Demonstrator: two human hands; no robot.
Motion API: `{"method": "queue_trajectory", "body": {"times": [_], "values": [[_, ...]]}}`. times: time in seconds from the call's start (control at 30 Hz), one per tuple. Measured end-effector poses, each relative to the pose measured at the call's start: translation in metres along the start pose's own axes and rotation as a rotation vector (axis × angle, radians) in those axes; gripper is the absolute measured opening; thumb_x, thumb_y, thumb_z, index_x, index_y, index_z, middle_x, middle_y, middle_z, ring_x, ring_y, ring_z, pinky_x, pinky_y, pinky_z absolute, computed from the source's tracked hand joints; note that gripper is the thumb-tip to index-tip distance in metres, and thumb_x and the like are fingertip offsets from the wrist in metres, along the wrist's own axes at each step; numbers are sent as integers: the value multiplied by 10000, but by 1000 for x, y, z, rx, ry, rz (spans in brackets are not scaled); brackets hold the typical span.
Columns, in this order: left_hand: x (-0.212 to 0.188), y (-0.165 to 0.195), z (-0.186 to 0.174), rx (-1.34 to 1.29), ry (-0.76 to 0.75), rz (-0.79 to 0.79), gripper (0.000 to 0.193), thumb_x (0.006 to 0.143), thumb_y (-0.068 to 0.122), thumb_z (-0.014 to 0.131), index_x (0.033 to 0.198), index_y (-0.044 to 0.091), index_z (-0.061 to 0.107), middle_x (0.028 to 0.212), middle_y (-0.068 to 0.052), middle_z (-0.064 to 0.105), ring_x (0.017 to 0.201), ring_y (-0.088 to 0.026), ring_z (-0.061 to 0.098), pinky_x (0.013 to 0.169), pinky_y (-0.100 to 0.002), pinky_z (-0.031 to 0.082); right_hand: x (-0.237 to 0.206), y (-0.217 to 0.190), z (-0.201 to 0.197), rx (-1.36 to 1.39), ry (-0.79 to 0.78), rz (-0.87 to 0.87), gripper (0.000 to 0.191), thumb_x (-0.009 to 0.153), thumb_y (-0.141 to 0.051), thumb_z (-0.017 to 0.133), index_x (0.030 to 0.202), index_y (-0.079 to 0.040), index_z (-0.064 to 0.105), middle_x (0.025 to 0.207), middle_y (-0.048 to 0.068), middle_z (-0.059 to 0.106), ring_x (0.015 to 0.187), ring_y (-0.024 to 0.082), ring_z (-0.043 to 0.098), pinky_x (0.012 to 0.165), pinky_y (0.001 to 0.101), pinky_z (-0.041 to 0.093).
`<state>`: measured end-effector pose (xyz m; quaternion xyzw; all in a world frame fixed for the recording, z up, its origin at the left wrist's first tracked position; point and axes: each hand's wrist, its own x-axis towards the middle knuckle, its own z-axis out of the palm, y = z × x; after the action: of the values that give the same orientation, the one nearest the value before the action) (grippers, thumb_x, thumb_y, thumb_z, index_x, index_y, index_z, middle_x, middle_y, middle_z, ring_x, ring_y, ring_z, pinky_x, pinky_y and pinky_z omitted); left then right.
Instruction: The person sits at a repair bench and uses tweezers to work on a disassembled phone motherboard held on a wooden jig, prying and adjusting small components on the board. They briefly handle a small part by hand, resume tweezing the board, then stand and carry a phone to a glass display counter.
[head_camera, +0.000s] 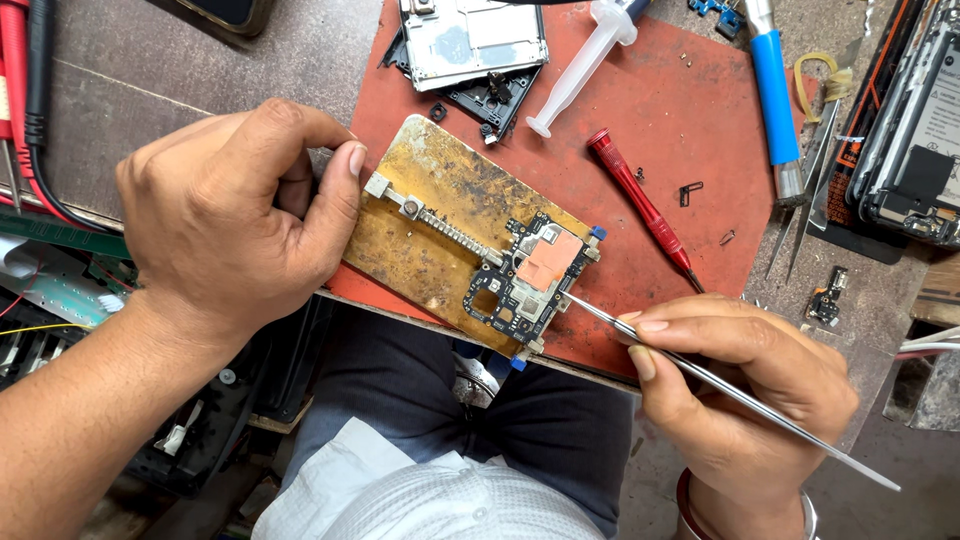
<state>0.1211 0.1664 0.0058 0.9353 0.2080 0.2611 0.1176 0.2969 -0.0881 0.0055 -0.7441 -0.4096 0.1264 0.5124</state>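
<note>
On the red mat (690, 90), steadied jig plate (440, 225) with curled left hand (235, 215), grasping nothing visible. Pinched tweezers (700, 375) in right hand (740, 400), tip at circuit board (530, 280). Best kept light, shallow.

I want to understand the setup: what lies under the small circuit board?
The circuit board sits clamped on a stained yellow metal holder, which lies on a red mat. The tweezers in the right hand touch its edge. The holder surface directly below the board is hidden.
</note>
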Motion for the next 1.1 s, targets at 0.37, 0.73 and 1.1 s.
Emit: {"method": "queue_trajectory", "body": {"times": [0.37,0.73,1.1], "values": [[1,0,0,2,4,8,126,990,99,742,885,66,681,575,2,551,494,-148,559,474,-300,401,2,-2,1,4,-6,3,201,780,71,768,961,1,711,907,132,749,782,143,747,691,217,579],[1,1,-1,8,13,-1,115,975,102,745,881,67,688,566,-5,547,488,-156,555,466,-307,395,0,-1,1,9,-5,3,203,780,83,759,958,0,707,907,136,744,789,147,746,700,222,582],[1,2,-3,-11,18,-11,112,981,107,753,898,72,686,589,-12,547,515,-175,563,495,-324,408,1,-2,1,6,10,26,200,763,73,764,946,18,706,894,150,748,775,162,739,686,241,575]]}}
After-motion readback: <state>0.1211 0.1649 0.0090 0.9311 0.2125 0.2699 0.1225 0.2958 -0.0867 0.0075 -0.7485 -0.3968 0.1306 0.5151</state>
